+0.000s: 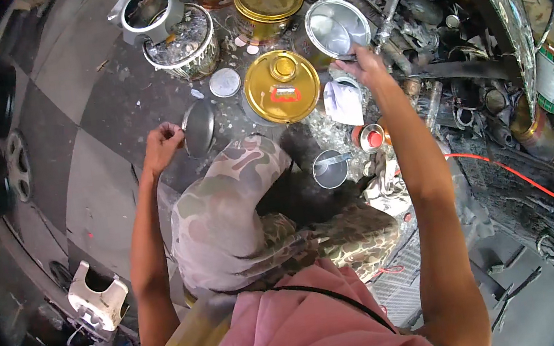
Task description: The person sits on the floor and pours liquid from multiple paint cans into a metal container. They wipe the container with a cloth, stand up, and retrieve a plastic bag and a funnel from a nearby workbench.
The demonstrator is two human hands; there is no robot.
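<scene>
My left hand (166, 143) pinches the edge of a round dark grey lid (199, 128), tilted up above the floor. Out to the right, my right hand (363, 65) grips the near rim of an open metal can (337, 28), whose inside looks pale and shiny. Between my hands stands a gold can (281, 85) with a round cap and a red handle on its top. A white cloth or paper (343, 104) lies over a smaller container just below my right hand. A small pale round lid (224, 82) rests on the floor beside the gold can.
A spattered bucket (186, 46) with a grey ring-shaped part (151, 15) on it stands far left of another gold can (267, 0). Near my knees are a small grey cup (330, 169) and a red-capped can (373, 139). Metal parts (419, 13) pile up at right; an orange cord (516, 176) runs there.
</scene>
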